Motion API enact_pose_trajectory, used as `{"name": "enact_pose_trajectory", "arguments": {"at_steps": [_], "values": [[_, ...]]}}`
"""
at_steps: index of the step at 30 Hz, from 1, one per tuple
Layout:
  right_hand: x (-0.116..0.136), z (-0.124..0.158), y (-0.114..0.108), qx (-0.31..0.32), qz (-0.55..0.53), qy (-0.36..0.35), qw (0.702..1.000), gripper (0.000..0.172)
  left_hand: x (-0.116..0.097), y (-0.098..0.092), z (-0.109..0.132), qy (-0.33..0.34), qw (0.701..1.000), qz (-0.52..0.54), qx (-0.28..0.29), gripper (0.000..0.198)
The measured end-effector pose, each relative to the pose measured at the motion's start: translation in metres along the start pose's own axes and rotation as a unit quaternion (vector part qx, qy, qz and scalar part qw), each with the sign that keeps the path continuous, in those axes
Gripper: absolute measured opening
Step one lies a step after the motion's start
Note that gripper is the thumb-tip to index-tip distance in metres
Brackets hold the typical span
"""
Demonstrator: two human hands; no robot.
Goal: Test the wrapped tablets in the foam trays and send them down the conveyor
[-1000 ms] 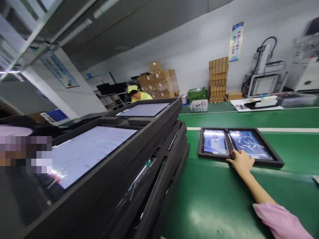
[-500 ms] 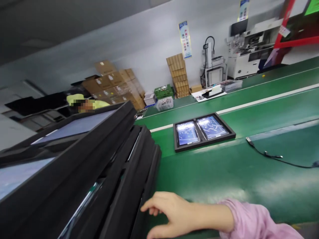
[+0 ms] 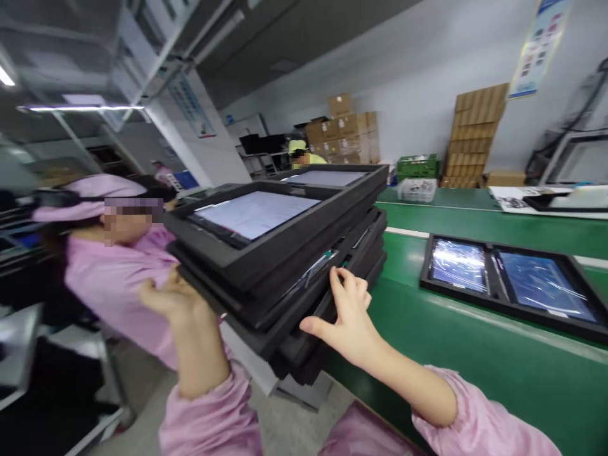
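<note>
We've got a stack of black foam trays (image 3: 304, 235) dead centre, screens (image 3: 260, 213) lying in the top one. Our right hand (image 3: 349, 316) is at 5 o'clock, thumb and fingers spread wide, index tip at the stack's side. Our left hand (image 3: 183, 304) is at 8, palm up by the left edge; can't tell if its fingers grip anything. A second tray (image 3: 456, 296) lies on the green bench (image 3: 408, 342) at 3.

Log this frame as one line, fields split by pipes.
left hand: by black tray stack | right hand: at stack's side | separate tray: on green bench
</note>
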State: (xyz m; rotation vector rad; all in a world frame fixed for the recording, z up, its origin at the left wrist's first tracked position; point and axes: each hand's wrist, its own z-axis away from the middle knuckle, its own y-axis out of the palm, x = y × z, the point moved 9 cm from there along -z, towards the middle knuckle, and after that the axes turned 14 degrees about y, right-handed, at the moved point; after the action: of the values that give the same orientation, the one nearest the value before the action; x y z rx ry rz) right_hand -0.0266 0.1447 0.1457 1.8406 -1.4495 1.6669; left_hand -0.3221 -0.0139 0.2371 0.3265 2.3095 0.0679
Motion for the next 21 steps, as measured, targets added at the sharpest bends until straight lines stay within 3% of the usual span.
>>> {"name": "enact_pose_trajectory", "arguments": {"at_steps": [3, 6, 9, 12, 15, 18, 21], "values": [[-0.010, -0.006, -0.004, -0.032, -0.020, 0.016, 0.999, 0.079, 0.034, -0.020, 0.001, -0.109, 0.987, 0.065, -0.097, 0.055], [-0.027, -0.020, -0.019, -0.035, -0.050, 0.050, 0.997, 0.068, 0.048, -0.026, 0.017, -0.166, 0.967, 0.129, -0.144, 0.041], [-0.040, -0.042, -0.029, 0.058, -0.093, 0.101, 0.989, 0.066, 0.042, -0.035, 0.052, -0.205, 0.949, 0.183, -0.153, 0.026], [-0.041, -0.054, -0.028, 0.201, -0.152, 0.169, 0.953, 0.066, 0.031, -0.038, 0.100, -0.267, 0.929, 0.235, -0.104, 0.015], [-0.034, -0.057, -0.030, 0.249, -0.221, 0.240, 0.912, 0.062, 0.026, -0.025, 0.130, -0.313, 0.904, 0.291, 0.015, 0.023], [-0.037, -0.064, -0.039, 0.180, -0.295, 0.309, 0.886, 0.051, 0.040, -0.025, 0.118, -0.262, 0.929, 0.256, 0.050, 0.041], [-0.057, -0.071, -0.062, -0.002, -0.325, 0.308, 0.894, 0.049, 0.065, -0.039, 0.084, -0.173, 0.966, 0.189, -0.010, 0.062]]}}
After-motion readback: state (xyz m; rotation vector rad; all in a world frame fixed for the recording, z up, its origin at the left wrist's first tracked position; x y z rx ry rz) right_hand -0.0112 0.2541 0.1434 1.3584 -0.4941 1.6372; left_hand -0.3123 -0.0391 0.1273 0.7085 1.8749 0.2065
